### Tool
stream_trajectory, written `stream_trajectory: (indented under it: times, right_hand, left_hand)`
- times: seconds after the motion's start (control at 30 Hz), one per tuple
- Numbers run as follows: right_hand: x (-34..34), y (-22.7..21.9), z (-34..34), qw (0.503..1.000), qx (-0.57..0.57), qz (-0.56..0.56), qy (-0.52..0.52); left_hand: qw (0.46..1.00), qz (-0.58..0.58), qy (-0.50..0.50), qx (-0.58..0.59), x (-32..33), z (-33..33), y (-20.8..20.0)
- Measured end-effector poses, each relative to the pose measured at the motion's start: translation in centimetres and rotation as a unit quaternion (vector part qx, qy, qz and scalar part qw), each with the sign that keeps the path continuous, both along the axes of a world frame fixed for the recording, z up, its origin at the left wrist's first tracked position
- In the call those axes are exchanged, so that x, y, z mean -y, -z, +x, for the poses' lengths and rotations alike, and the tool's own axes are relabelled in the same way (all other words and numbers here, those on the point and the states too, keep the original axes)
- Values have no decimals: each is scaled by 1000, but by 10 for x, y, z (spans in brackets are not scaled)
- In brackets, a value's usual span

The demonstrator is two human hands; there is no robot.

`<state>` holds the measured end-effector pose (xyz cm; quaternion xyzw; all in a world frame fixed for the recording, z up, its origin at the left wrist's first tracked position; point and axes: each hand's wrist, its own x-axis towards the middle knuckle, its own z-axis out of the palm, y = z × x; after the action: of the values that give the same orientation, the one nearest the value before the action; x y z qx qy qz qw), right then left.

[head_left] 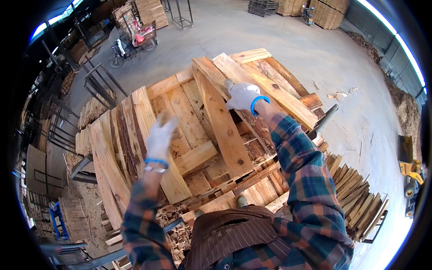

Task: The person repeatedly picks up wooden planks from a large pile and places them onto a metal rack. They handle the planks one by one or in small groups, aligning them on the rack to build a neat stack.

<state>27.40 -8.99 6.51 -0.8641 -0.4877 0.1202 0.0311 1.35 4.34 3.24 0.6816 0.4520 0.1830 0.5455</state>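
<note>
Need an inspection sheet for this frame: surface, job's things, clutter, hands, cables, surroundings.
Surface: stack of rough wooden planks, uneven, some with bark edges.
Job's things: long plank lying slanted on top of the stack, under the right hand.
Clutter: wood scraps on the concrete floor; offcut pile near the person's feet.
Hands: right hand, white glove, on the long plank; left hand, white glove, open above the stack, blurred.
Cables: nothing seen.
Surroundings: plank bundles to the right, metal racks, parked scooter, yellow loader.
</note>
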Motion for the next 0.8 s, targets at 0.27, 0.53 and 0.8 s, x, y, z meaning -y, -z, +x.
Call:
stream_trajectory:
  times: [0.27,0.53,0.8]
  right_hand:
    - [50,24,91,948,-152,252,125]
    - [26,1,26,990,-89,106,39]
    - [-12,82,-30,822,-439,352,88]
  left_hand:
    - [993,57,-63,-76,39,151,61]
    - [940,269,-127,-167,-2,38,31]
    - [880,429,-171,-112,-48,-88,-25]
